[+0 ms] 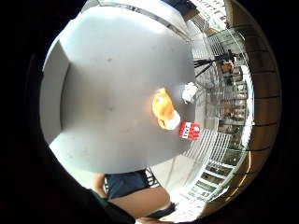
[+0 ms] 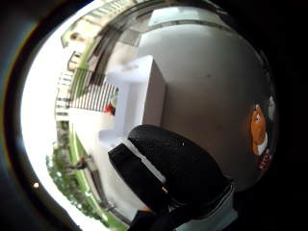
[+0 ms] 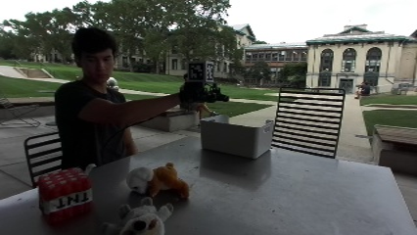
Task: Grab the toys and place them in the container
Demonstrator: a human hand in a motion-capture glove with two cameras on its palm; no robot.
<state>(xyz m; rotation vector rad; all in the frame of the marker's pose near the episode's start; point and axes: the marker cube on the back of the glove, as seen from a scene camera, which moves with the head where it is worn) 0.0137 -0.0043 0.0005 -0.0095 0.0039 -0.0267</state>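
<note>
Bare table (image 3: 293, 196) btwn container (image 3: 234, 137) & toys (image 3: 156, 181); chair (image 3: 310, 120) behind container.

Outside camera sitting low across the table (image 3: 293, 196), facing the person; palm cameras looking down from high above it, sharing the orange toy (image 1: 162, 108).

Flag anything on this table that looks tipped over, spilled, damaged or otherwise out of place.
Nothing looks damaged or spilled. The orange and white plush and the pale plush lie on their sides on the table, beside the upright red TNT block. The white container stands square. The gloved right hand hovers above it.
</note>
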